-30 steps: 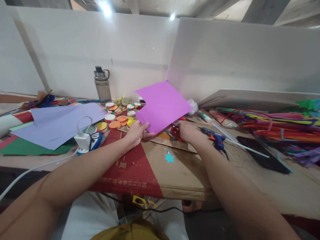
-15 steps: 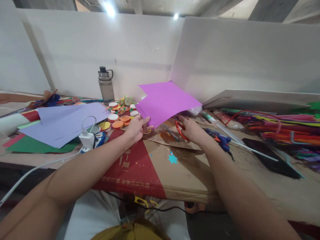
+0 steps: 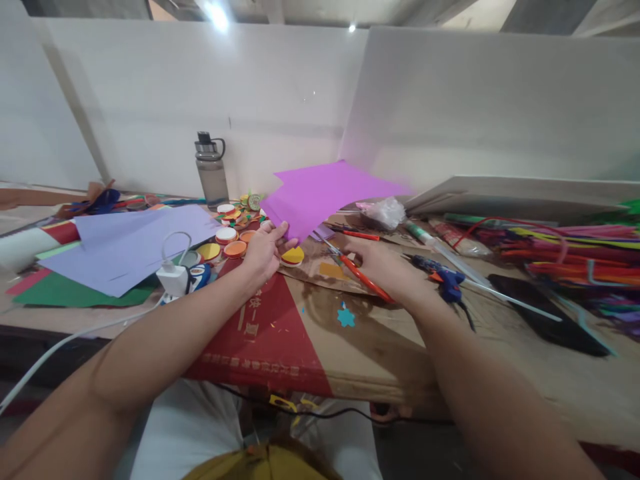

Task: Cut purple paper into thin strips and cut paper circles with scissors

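Observation:
A bright purple sheet of paper [image 3: 320, 200] is raised above the table, its lower left corner pinched in my left hand [image 3: 266, 252]. My right hand [image 3: 383, 267] holds red-handled scissors [image 3: 363, 275]. Their blades point up and left toward the sheet's lower edge. Below the hands, a small turquoise star-like cutout [image 3: 345, 315] lies on the cardboard [image 3: 380, 353]. A yellow round piece [image 3: 293, 256] sits just under the sheet, beside my left fingers.
Lilac sheets [image 3: 135, 247], a white plug [image 3: 173, 277] with a cable and a water bottle [image 3: 211, 170] are on the left. To the right lie a blue glue gun [image 3: 447, 281], a black tray-like object [image 3: 547, 313] and colourful strips [image 3: 590, 257].
The scissors have turned so their blades now show, pointing at the sheet. My left hand and the sheet's held corner have shifted slightly left and up, uncovering the yellow piece.

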`<state>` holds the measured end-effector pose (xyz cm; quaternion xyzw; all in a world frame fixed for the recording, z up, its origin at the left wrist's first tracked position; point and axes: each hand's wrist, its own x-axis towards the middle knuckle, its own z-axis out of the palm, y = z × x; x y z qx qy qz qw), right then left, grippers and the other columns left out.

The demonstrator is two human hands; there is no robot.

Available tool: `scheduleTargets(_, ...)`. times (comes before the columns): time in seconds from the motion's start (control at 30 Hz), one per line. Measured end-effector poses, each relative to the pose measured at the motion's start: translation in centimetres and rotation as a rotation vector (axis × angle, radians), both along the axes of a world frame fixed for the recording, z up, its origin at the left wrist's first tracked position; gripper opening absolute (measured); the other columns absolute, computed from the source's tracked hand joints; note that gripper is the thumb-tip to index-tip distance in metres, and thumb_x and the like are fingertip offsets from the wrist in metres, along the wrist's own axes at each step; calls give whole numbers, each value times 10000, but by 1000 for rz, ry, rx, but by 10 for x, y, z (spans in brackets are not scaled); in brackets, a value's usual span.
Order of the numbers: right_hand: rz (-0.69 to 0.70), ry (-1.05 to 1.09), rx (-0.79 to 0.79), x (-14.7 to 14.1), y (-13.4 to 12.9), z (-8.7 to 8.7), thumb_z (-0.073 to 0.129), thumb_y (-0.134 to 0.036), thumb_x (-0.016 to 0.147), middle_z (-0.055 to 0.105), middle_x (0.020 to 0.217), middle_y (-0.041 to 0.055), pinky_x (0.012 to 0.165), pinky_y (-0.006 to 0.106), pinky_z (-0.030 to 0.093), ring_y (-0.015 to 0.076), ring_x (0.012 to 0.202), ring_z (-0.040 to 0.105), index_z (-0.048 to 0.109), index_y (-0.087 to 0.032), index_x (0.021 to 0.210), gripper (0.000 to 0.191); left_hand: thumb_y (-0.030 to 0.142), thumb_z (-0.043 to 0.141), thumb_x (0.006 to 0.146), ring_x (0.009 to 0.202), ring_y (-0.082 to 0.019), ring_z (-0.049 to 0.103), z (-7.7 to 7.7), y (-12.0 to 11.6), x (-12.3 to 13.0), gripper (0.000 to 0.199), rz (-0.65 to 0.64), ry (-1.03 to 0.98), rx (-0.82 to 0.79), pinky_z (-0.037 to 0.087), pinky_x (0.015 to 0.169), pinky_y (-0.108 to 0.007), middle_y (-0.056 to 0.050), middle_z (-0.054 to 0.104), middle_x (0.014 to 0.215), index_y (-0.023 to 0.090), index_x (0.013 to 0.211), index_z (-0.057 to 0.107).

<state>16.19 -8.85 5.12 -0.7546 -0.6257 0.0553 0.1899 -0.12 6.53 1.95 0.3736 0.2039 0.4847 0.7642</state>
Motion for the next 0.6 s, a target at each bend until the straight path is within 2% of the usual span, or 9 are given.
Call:
scheduleTargets(0.1, 18, -5, -106, -10, -7, 7, 545, -187, 861, 744, 845, 68, 609, 246, 409, 183, 697, 658, 721, -198, 1053, 260, 83, 714, 774, 516, -55, 593, 2, 1, -2, 160, 38, -9, -5, 568, 519, -164, 35, 627, 683, 162, 794, 576)
scheduleTargets(0.23, 45, 68, -186, -16, -11, 12, 491, -151, 871, 662, 624, 16, 525, 231, 355, 138, 509, 567, 665, -174, 956, 195, 103, 747, 741, 504, -58, 593, 4, 2, -4, 185, 2, -14, 71, 568, 515, -169, 41, 632, 678, 164, 812, 588)
scheduleTargets(0.33, 36, 56, -100, -14, -9, 9, 500, -163, 875, 676, 676, 36, 546, 225, 353, 140, 579, 582, 640, -167, 893, 141, 135, 784, 705, 551, -67, 624, 8, -1, -5, 244, -26, -38, 182, 583, 546, -185, 26, 684, 757, 169, 883, 622)
scheduleTargets(0.43, 22, 35, -21, -9, -5, 1, 525, -192, 865, 710, 794, 66, 579, 231, 374, 157, 659, 605, 647, -166, 915, 134, 175, 809, 686, 629, -81, 658, 12, -6, -6, 304, 10, -60, 275, 601, 613, -203, 22, 715, 839, 195, 935, 637)
scheduleTargets(0.53, 74, 40, 31, -6, -3, -6, 491, -173, 855, 707, 827, 51, 611, 243, 418, 166, 674, 607, 628, -180, 949, 167, 187, 804, 699, 684, -90, 674, 15, -8, -7, 288, 96, -68, 275, 599, 657, -210, 25, 724, 883, 213, 926, 628)
scheduleTargets(0.6, 136, 62, 72, -6, -3, -9, 464, -148, 851, 718, 895, 49, 688, 270, 470, 184, 746, 635, 619, -193, 1006, 224, 180, 795, 710, 694, -88, 674, 13, -6, -7, 276, 129, -60, 241, 592, 663, -212, 21, 722, 910, 211, 922, 621)
